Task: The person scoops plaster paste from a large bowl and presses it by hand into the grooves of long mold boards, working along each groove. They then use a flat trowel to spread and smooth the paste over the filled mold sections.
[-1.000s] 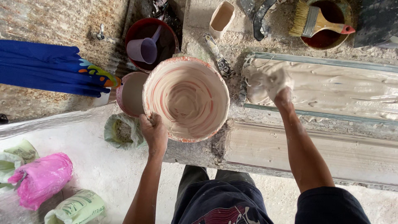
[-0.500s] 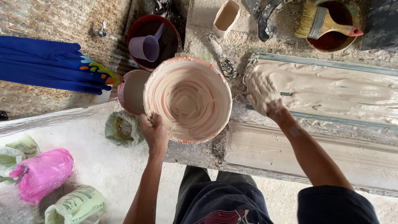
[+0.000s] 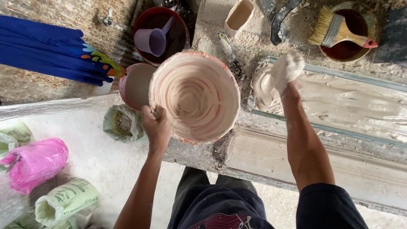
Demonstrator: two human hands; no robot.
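Here, the dusty workbench carries a long mould of wet plaster, where the right hand, so coated its fingers cannot be told apart, presses down. The left hand curls its fingers over the rim of the smeared bowl just beside the mould; the mould's far end runs out of view.

The bucket is round, its rim and outside showing reddish through a pale coat, its inside smeared with swirls of whitish paste streaked with pink. It sits tipped toward the viewer at the edge of the workbench, mouth open upward, gripped at its near left rim. Just to its right lies the long mould, a shallow metal-edged tray filled with wet, creamy plaster, the surface rough and ridged with smear marks.
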